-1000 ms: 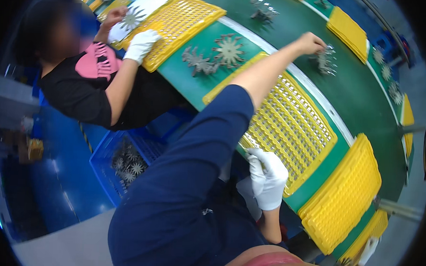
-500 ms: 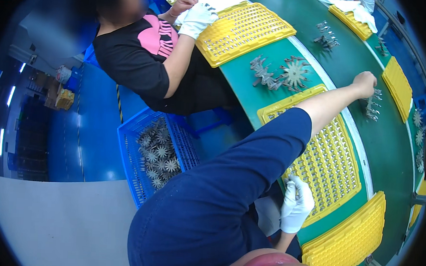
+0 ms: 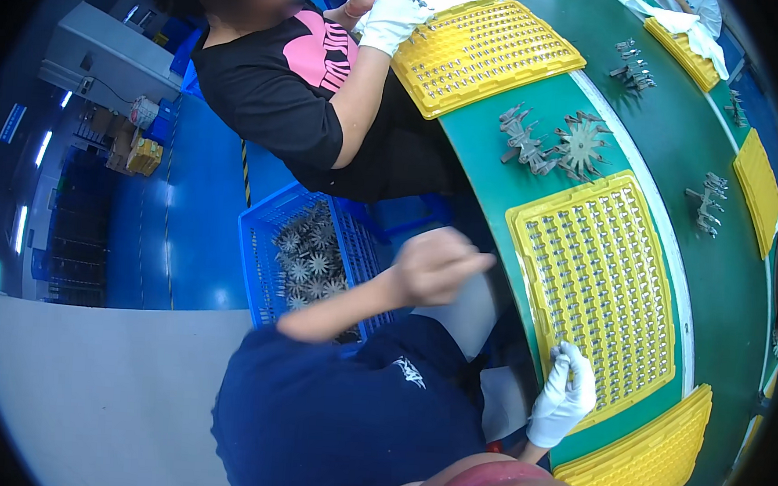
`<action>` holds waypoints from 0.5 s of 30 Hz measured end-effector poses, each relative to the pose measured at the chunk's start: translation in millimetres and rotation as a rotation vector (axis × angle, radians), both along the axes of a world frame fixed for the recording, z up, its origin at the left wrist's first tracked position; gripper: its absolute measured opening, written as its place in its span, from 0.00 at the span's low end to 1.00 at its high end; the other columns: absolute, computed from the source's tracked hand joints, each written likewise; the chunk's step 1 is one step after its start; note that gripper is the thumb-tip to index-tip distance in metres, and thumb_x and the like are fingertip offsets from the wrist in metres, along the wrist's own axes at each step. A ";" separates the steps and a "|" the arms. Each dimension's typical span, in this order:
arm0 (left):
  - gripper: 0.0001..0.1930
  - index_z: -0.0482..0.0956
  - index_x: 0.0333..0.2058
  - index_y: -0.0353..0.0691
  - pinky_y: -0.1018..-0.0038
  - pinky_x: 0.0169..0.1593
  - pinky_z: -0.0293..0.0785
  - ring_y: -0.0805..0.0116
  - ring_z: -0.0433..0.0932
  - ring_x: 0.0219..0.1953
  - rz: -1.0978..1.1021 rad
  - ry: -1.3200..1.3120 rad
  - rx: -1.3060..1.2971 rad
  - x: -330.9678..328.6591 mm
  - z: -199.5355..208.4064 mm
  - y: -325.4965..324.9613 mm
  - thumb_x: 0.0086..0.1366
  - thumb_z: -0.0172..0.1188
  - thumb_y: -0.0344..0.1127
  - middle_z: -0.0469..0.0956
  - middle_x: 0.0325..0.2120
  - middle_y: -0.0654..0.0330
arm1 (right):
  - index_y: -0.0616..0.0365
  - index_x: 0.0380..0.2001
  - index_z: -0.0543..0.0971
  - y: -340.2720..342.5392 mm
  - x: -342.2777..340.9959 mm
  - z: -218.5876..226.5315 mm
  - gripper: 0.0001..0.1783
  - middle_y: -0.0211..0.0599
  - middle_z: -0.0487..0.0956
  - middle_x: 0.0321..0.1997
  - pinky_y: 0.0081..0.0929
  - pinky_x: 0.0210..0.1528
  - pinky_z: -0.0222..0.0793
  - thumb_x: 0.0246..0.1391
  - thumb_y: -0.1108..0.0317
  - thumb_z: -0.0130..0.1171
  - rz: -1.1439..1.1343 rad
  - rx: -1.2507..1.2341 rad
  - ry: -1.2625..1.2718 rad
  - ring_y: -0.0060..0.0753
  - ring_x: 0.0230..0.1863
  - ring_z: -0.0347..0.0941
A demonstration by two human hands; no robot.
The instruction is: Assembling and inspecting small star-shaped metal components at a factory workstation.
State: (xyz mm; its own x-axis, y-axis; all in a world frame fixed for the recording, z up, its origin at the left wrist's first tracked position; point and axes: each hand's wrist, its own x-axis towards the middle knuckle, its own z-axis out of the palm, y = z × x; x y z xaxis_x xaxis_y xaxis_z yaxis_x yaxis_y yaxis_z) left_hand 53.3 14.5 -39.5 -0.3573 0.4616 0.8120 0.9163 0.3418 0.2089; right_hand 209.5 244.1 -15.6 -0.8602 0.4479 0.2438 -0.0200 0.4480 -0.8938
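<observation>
My left hand (image 3: 445,268), bare and slightly blurred, is in the air between the blue crate and the yellow tray. Its fingers are curled closed; whatever they hold, if anything, is hidden. At the tray's near corner, my right hand (image 3: 564,397) wears a white glove, its fingers pinched together. Something greyish shows at the fingertips, too small to name. Rows of small shiny metal parts fill the yellow tray (image 3: 524,225) on the green bench. Across on the green belt stands a cluster of grey, spiky, star-shaped metal pieces (image 3: 708,203), apart from both hands.
A blue crate (image 3: 249,251) of star-shaped metal pieces stands on the floor. More such pieces (image 3: 579,146) lie beyond my tray. A co-worker (image 3: 283,88) with a gloved hand works at another filled tray (image 3: 432,100). Stacked yellow trays (image 3: 642,459) sit at the lower right.
My left hand has drawn back from the spiky cluster on the belt toward my body, leaving the cluster standing there. My right hand stays beside the tray. The whole view has shifted slightly.
</observation>
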 end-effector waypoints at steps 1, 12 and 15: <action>0.16 0.82 0.37 0.33 0.65 0.33 0.76 0.58 0.78 0.30 0.191 -0.165 -0.102 15.8 -15.8 -34.9 0.46 0.58 0.20 0.77 0.27 0.56 | 0.64 0.39 0.81 3.6 0.5 -2.3 0.06 0.42 0.80 0.31 0.26 0.37 0.73 0.61 0.76 0.58 -0.015 0.058 -0.037 0.34 0.33 0.79; 0.09 0.83 0.36 0.34 0.67 0.40 0.76 0.59 0.82 0.33 1.311 -1.453 -0.032 216.8 -367.2 -360.0 0.63 0.55 0.28 0.84 0.31 0.52 | 0.68 0.49 0.78 18.2 40.4 -34.0 0.13 0.41 0.81 0.41 0.25 0.47 0.74 0.68 0.70 0.54 -0.457 0.125 -0.190 0.28 0.42 0.78; 0.12 0.86 0.35 0.37 0.69 0.44 0.76 0.64 0.83 0.37 1.329 -1.562 0.326 218.4 -420.2 -373.4 0.58 0.54 0.24 0.86 0.33 0.53 | 0.62 0.55 0.77 49.1 74.1 -71.3 0.15 0.39 0.81 0.43 0.24 0.53 0.70 0.69 0.70 0.52 -0.538 0.145 -0.149 0.27 0.44 0.75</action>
State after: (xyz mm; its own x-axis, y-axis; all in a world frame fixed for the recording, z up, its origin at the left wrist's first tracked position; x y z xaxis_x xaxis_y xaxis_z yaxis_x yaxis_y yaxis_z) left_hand 271.7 -358.9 -459.6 -0.5928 -0.6648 -0.4545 -0.7677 0.2961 0.5682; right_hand 283.6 293.2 -86.9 -0.5503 0.8030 0.2290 0.3662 0.4786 -0.7980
